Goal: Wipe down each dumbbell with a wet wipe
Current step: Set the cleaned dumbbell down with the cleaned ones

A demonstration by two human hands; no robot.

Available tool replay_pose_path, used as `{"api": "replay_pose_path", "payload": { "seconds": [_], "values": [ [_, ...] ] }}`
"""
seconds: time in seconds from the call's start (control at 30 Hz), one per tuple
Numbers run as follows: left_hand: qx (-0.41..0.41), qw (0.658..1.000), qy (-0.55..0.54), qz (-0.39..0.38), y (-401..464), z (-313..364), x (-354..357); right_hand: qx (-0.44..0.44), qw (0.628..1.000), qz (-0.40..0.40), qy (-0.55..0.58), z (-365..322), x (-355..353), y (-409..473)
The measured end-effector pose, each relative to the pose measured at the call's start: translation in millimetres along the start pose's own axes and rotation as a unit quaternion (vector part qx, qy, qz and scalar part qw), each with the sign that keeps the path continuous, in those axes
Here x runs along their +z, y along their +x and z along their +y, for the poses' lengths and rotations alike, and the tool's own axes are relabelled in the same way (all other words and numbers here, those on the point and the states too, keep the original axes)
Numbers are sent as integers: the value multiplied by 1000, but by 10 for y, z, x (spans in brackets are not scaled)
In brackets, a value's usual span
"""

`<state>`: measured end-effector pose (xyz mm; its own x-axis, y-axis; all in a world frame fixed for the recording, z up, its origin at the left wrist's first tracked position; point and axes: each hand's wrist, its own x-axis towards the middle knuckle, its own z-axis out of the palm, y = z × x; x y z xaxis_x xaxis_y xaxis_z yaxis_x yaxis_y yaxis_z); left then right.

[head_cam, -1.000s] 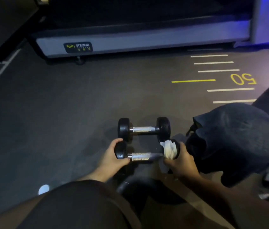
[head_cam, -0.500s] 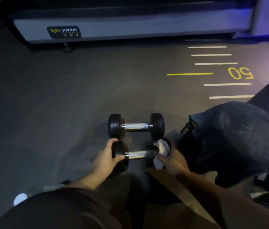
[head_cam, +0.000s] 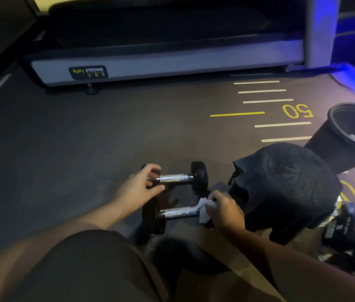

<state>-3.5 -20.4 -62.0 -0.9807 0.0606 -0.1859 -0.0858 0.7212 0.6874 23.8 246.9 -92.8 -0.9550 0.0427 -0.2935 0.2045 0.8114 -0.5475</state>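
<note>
Dark rubber gym flooring (head_cam: 67, 153) fills most of the head view, marked with white and yellow distance lines and a yellow "50" at the right. Along the top edge a treadmill (head_cam: 167, 62) is seen, its grey side rail bearing a "Body Strong" label. At the right a black bin (head_cam: 353, 136) is shown tilted by the wide lens, and beside it a large dark bag (head_cam: 287, 184) is slumped on the floor, with some crumpled packaging just past it.

Two small dumbbells are laid side by side on the floor in front of the person's knees, with black round heads and bright knurled steel handles. The far dumbbell (head_cam: 178, 178) is gripped at its left end by the left hand (head_cam: 139, 188), whose fingers are curled around the head. The near dumbbell (head_cam: 172, 212) is being worked at its right end, where the white wet wipe (head_cam: 203, 208) is pinched in the right hand (head_cam: 224, 210) and pressed against the handle beside the head.

The task is judged to be in mid-course: the near dumbbell is under the wipe, and the far one appears to be taken up next. Whether any surface is already clean cannot be told in this dim light
</note>
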Motion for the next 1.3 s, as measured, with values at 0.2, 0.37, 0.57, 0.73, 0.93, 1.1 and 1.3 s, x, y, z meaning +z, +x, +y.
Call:
{"api": "replay_pose_path", "payload": {
  "seconds": [0.2, 0.37, 0.57, 0.73, 0.93, 1.1, 1.3],
  "values": [
    [129, 979, 157, -29, 77, 906, -394, -82, 995, 54, -7, -308, -718, -91],
    [213, 960, 184, 12, 119, 1802, -599, -124, 984, 127, -12, -431, -1617, -234],
    [275, 948, 158, 15, 74, 2675, -483, -136, 973, 182, 38, -138, -2712, -456],
    [302, 942, 145, -6, 102, 3193, -102, -112, 964, 237, 38, 375, -3266, -570],
    [329, 931, 152, -47, 338, 3732, 498, -65, 950, 294, 77, 1015, -3523, -474],
    [331, 927, 166, -65, 738, 4131, 960, 24, 955, 279, 101, 1463, -3692, -154],
    [336, 925, 162, -74, 1242, 4481, 1319, 65, 933, 296, 194, 1809, -3949, 290]
  ]
}}
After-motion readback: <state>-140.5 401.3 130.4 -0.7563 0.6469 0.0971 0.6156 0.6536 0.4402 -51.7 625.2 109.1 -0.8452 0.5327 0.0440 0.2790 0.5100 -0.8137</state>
